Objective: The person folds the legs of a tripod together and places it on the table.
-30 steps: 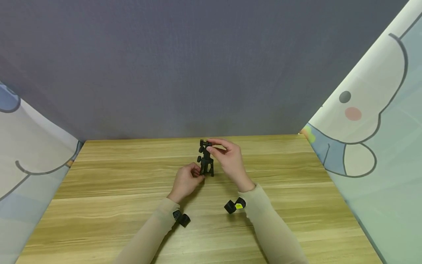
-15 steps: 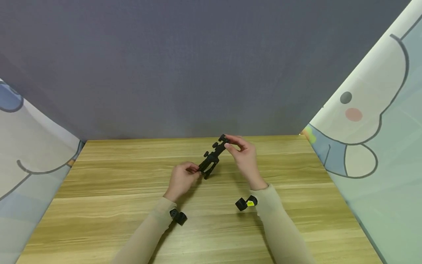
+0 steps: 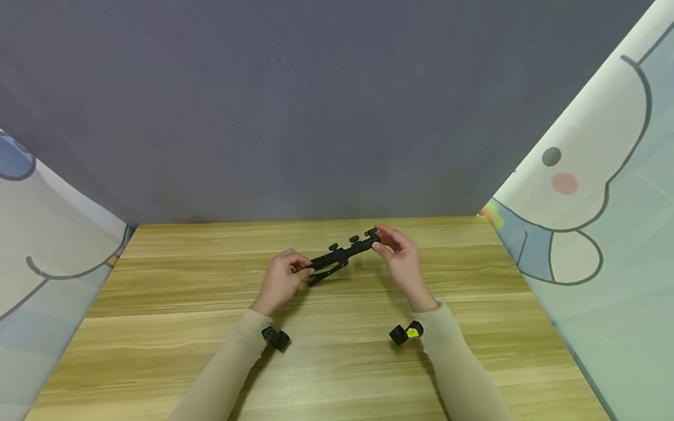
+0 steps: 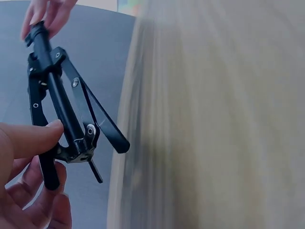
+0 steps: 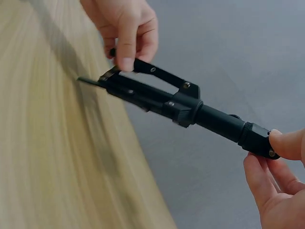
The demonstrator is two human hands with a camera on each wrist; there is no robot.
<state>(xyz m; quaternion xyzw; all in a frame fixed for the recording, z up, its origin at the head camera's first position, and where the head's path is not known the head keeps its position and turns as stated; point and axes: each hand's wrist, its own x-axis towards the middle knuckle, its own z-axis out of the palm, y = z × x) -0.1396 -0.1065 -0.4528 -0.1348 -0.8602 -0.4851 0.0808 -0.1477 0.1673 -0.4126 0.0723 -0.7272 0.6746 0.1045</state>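
A small black tripod [image 3: 341, 255] is held slantwise between both hands, its legs to the left and its head to the right. My left hand [image 3: 281, 280] pinches one leg near the foot; in the left wrist view the thumb lies across that leg [image 4: 47, 167], and another leg [image 4: 112, 136] spreads out on the other side. My right hand [image 3: 402, 263] pinches the head end, and in the right wrist view thumb and fingers close on its tip [image 5: 259, 140]. Small knobs [image 3: 355, 240] stick out along the tripod's upper side.
Beneath the hands is a wood-grain table [image 3: 158, 351]. A grey panel [image 3: 316, 117] rises behind its back edge, and cartoon-printed curtains [image 3: 568, 234] flank both sides. Each wrist wears a small black camera [image 3: 398, 334].
From upright, the tripod has tipped over to the right and now lies nearly level. My right hand has moved right with its head; my left hand has shifted slightly left, now gripping a leg.
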